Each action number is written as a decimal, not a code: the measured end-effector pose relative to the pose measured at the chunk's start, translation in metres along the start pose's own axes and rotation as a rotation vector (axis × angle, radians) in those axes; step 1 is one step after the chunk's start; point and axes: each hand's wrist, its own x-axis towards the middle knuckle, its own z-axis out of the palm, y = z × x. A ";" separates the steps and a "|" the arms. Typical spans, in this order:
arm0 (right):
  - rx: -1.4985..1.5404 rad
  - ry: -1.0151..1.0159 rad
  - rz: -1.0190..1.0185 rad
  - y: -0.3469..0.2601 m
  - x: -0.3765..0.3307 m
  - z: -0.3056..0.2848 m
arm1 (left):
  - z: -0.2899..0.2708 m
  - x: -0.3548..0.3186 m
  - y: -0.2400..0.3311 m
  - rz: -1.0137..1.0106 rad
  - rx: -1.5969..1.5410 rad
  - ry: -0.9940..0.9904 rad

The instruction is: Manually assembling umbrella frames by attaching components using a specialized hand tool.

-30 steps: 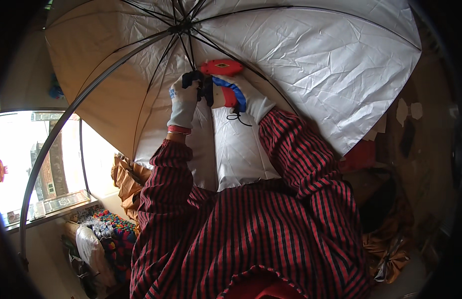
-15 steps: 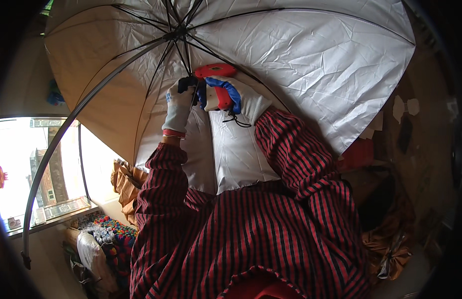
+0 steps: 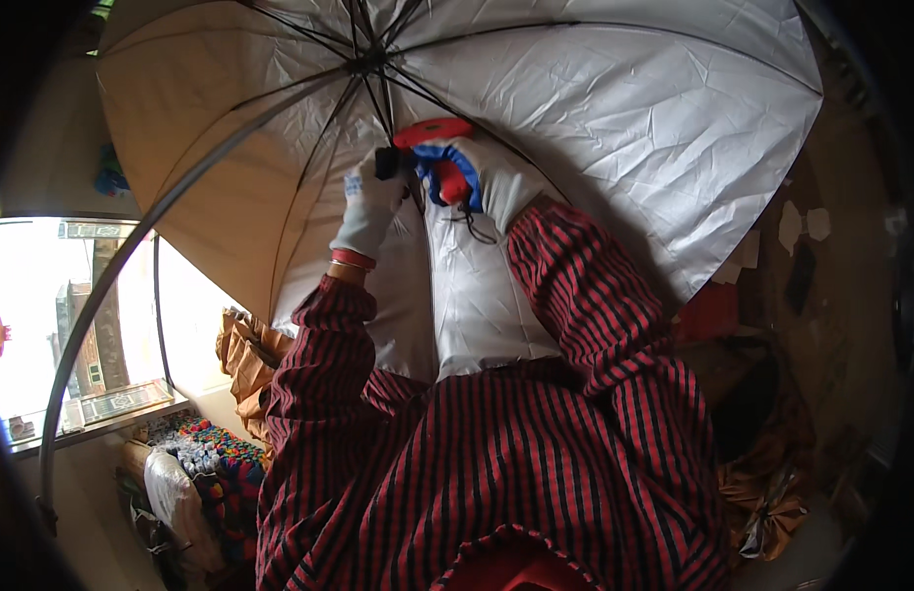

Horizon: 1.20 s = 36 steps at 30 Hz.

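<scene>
An opened umbrella (image 3: 624,108) with a silvery inner canopy spreads in front of me. Its dark ribs meet at a hub (image 3: 368,61), and the long shaft (image 3: 186,177) curves down toward the left. My left hand (image 3: 368,207), in a white glove with dark fingertips, is closed around a thin black rib below the hub. Close beside it, my right hand (image 3: 496,182), in a white and blue glove, grips a red handheld tool (image 3: 432,131) with a dangling black cord loop (image 3: 477,227). The tool's tip and the exact contact with the rib are hidden by my fingers.
A bright window (image 3: 43,325) lies to the left. Below it are a colourful knitted textile (image 3: 221,448) and a white plastic-wrapped bundle (image 3: 176,492). Crumpled brown paper (image 3: 245,369) stands by my left arm. A red object (image 3: 708,310) sits beyond my right elbow.
Both hands and the umbrella have shifted slightly right in view. The red tool has turned in my right hand, so less of its pale part shows. Both grips stay closed.
</scene>
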 end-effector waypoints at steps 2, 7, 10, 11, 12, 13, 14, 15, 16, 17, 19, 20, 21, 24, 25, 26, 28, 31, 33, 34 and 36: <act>0.017 0.009 0.056 0.001 0.006 -0.008 | 0.010 0.014 -0.022 0.232 0.152 0.104; 0.186 -0.303 -0.023 0.024 0.005 -0.047 | -0.021 0.019 -0.016 0.195 0.143 0.095; 0.151 -0.331 0.107 0.040 -0.003 -0.022 | -0.077 0.035 -0.022 0.383 0.485 0.207; 0.087 -0.270 0.036 0.034 -0.018 -0.020 | -0.075 0.053 -0.017 0.326 0.609 0.185; 0.020 -0.234 -0.015 0.030 -0.033 -0.008 | -0.085 0.059 -0.004 0.250 0.752 0.183; 0.019 -0.237 -0.013 0.028 -0.036 -0.008 | -0.094 0.064 0.007 0.249 0.754 0.185; -0.038 -0.216 -0.060 0.026 -0.039 -0.008 | -0.100 0.068 0.019 0.128 0.710 0.117; -0.103 -0.209 -0.104 0.019 -0.039 -0.004 | -0.112 0.072 0.028 0.007 0.668 0.065; -0.110 -0.230 -0.093 0.019 -0.036 0.001 | -0.123 0.072 0.015 -0.006 0.674 0.087; -0.063 -0.233 -0.141 0.021 -0.031 0.004 | -0.131 0.068 -0.005 0.140 0.686 0.236; -0.006 -0.156 -0.205 0.027 -0.016 -0.008 | -0.111 0.059 -0.020 0.338 0.600 0.563; 0.004 -0.145 -0.219 0.029 -0.010 -0.023 | -0.087 0.051 -0.014 0.319 0.501 0.677; -0.062 0.005 -0.300 0.031 -0.008 -0.036 | -0.057 0.038 0.002 0.344 0.434 0.679; -0.201 0.179 -0.552 0.037 -0.005 -0.027 | -0.014 0.005 -0.002 0.290 0.210 0.391; -0.273 0.221 -0.739 0.039 -0.004 -0.021 | -0.002 -0.002 -0.006 0.292 0.193 0.352; -0.269 0.218 -0.736 0.037 -0.005 -0.011 | 0.002 -0.004 -0.007 0.285 0.177 0.329; -0.347 0.332 -0.782 0.033 -0.005 0.005 | 0.003 -0.001 -0.005 0.161 0.097 0.281; -0.505 0.460 -0.814 0.025 0.000 0.004 | 0.009 0.003 0.006 0.254 0.191 0.251; -0.627 0.509 -0.781 0.026 0.003 0.001 | 0.012 0.003 0.013 0.235 0.213 0.234; -0.626 0.508 -0.779 0.029 0.003 -0.001 | 0.012 0.002 0.014 0.212 0.234 0.227; -0.648 0.390 -0.807 0.032 0.000 0.000 | 0.010 0.001 0.017 0.161 0.184 0.206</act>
